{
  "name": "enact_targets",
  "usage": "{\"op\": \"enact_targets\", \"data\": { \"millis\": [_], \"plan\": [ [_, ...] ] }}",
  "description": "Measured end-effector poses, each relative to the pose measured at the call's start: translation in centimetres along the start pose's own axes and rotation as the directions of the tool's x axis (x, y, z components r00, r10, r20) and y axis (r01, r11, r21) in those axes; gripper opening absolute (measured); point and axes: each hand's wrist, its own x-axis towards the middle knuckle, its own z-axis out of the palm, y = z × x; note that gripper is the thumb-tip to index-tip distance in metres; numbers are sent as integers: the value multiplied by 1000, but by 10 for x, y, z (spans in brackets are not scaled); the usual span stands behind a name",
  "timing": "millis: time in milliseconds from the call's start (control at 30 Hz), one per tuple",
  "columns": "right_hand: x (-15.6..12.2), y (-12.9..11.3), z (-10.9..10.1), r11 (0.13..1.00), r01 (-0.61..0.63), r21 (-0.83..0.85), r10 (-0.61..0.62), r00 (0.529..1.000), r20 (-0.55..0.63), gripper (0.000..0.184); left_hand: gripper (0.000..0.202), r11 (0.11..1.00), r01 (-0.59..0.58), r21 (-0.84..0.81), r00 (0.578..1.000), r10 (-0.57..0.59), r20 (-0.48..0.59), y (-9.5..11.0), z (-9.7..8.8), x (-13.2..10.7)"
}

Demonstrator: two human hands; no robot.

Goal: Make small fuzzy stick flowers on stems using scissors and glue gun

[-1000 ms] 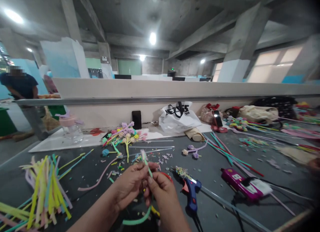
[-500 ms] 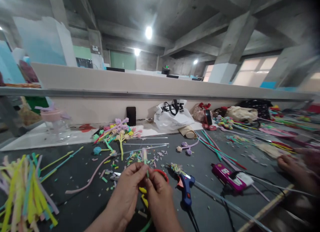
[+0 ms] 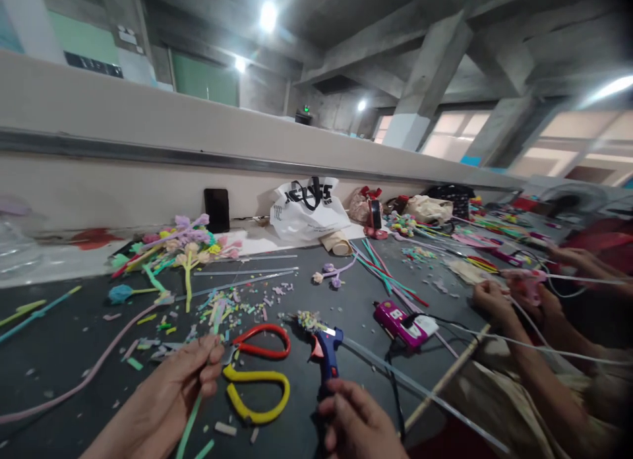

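My left hand (image 3: 171,390) is closed in a pinch on a green pipe cleaner (image 3: 190,416) whose fuzzy pale tip (image 3: 217,312) sticks up past my fingers. My right hand (image 3: 359,423) sits at the bottom edge, fingers curled against the base of the blue glue gun (image 3: 325,353), which lies on the dark table (image 3: 59,353). Scissors with one red and one yellow handle (image 3: 257,373) lie between my hands.
A co-worker's hands (image 3: 494,301) hold a pink glue gun (image 3: 524,277) at the right. A pink power strip (image 3: 400,320), a wooden stick (image 3: 445,380), pipe-cleaner flowers (image 3: 182,241), a white bag (image 3: 306,208) and a phone (image 3: 216,210) are on the table.
My hands have come apart. The right hand let go of the pipe cleaner and dropped to the glue gun; the left hand lowered with the stem. My view swung right.
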Motion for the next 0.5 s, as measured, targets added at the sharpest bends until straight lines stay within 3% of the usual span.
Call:
{"op": "enact_targets", "data": {
  "millis": [33,100,133,200,267,300,400,500],
  "plan": [
    [4,-8,-7,999,-8,-40,6,998,-56,43,7,999,30,25,1000,-30,8,-4,-2,-1],
    [10,-29,-16,940,28,-339,-59,995,-80,36,12,993,92,73,994,-96,55,-13,-5,-2],
    [13,-40,-19,859,91,-503,-168,980,-109,32,15,989,117,94,989,-125,79,-17,-7,-2],
    [18,-57,-21,630,198,-751,-339,940,-37,27,19,983,131,126,985,-144,96,-24,-9,-2],
    [23,-66,-19,464,218,-859,-381,924,29,27,22,981,125,146,984,-141,106,-27,-9,-1],
    [25,-67,-17,420,214,-882,-373,927,47,28,24,981,123,152,983,-142,117,-28,-9,-1],
    [31,-66,-9,379,217,-899,-358,931,74,27,26,974,156,167,974,-180,141,-26,-8,-2],
    [35,-65,-1,423,199,-884,-362,931,36,19,26,967,202,152,966,-223,131,-24,-9,-3]
  ]
}}
